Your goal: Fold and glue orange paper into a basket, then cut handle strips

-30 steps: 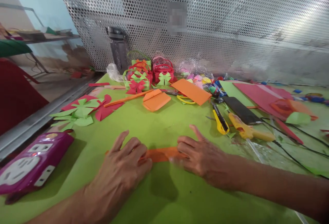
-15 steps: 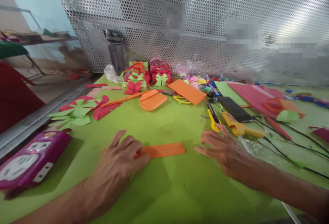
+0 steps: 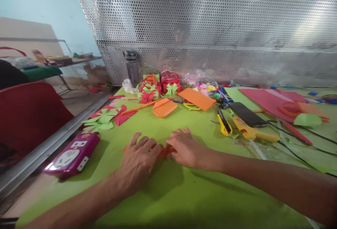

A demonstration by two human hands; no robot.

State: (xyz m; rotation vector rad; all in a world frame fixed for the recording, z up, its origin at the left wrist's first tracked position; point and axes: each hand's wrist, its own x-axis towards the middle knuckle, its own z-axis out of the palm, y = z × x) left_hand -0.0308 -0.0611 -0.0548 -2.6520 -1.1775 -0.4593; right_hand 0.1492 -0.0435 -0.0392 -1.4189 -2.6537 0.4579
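Note:
An orange paper strip lies on the green tabletop, mostly covered by both hands. My left hand rests over its left part, fingers bent and pressed together on the paper. Close beside it, my right hand has its fingers closed on the strip's right part. Only a short piece of orange shows between the hands. Beyond them sits a folded orange paper piece, with a larger orange sheet to its right.
A purple power socket lies at the left. On the right are a yellow cutter, a glue gun, a black phone and cables. Paper flowers, small red baskets and a bottle stand farther back.
My right hand has moved left from beside the strip and closed on its right part. My left hand stays on the strip. The camera view has shifted.

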